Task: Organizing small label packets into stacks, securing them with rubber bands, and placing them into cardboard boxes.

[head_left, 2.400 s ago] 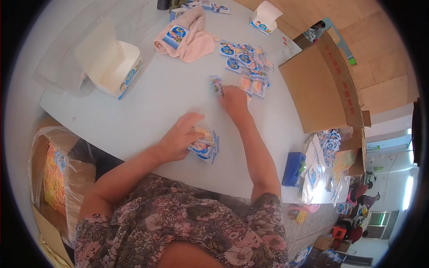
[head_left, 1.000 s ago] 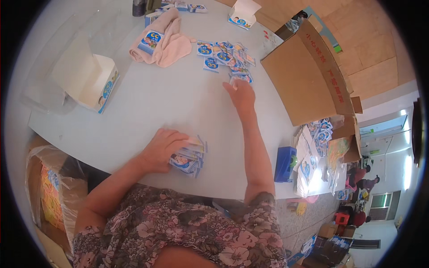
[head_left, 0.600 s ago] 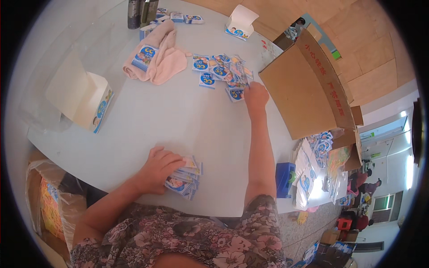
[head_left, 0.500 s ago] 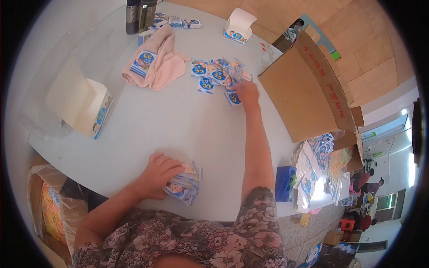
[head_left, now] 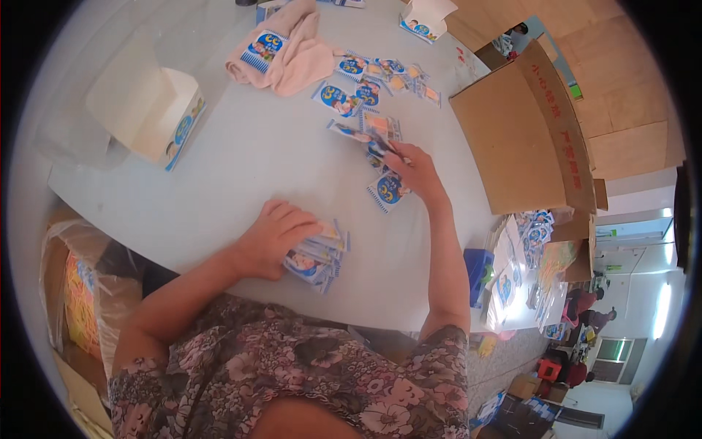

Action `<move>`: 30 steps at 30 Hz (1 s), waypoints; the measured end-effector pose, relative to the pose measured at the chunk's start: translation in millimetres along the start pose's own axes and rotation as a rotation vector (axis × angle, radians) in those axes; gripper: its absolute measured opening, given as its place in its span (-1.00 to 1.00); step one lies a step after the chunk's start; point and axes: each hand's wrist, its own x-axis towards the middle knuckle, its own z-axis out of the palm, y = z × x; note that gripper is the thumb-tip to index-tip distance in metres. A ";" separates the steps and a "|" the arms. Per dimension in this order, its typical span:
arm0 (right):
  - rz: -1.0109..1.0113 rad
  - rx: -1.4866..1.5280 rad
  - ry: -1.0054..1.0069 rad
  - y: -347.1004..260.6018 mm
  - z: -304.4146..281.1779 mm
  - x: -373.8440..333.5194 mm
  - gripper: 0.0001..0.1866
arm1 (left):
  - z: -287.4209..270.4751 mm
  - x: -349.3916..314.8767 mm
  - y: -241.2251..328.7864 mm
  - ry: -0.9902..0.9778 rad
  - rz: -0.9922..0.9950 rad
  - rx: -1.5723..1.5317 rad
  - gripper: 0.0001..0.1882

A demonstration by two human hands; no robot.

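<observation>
On the white table, my left hand (head_left: 272,240) is closed around the side of a stack of small blue-and-white snack packets (head_left: 322,260), its fingers resting on top. Farther out and to the right, my right hand (head_left: 418,174) pinches a few snack packets (head_left: 374,143) between thumb and fingers, their edges tilted. One packet (head_left: 389,192) lies just below that hand, partly under it. Beyond it, several loose packets (head_left: 387,67) are spread over the tabletop, some overlapping, with another packet (head_left: 336,98) at their near left.
A pink cloth (head_left: 298,62) with a packet on it lies at the far left of the pile. Open white boxes (head_left: 179,143) stand left and far back. A large cardboard box (head_left: 504,139) borders the right side, above a blue tape dispenser (head_left: 477,272).
My right hand has drawn back toward me, pulling packets away from the pile. My left hand stays on its stack. The whole view has shifted a little.
</observation>
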 end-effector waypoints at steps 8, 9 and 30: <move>-0.007 0.067 0.223 0.5 7.6 -16.1 -0.78 | -2.2 -6.3 1.9 -0.022 0.069 -0.066 -0.30; -0.129 -0.014 0.378 -2.8 15.0 -16.1 -0.79 | -2.2 -7.1 3.8 -0.033 0.072 -0.055 -0.30; -0.530 -0.028 -0.366 -87.9 69.7 -87.0 -0.73 | -2.0 -7.8 2.2 0.147 0.025 -0.035 -0.39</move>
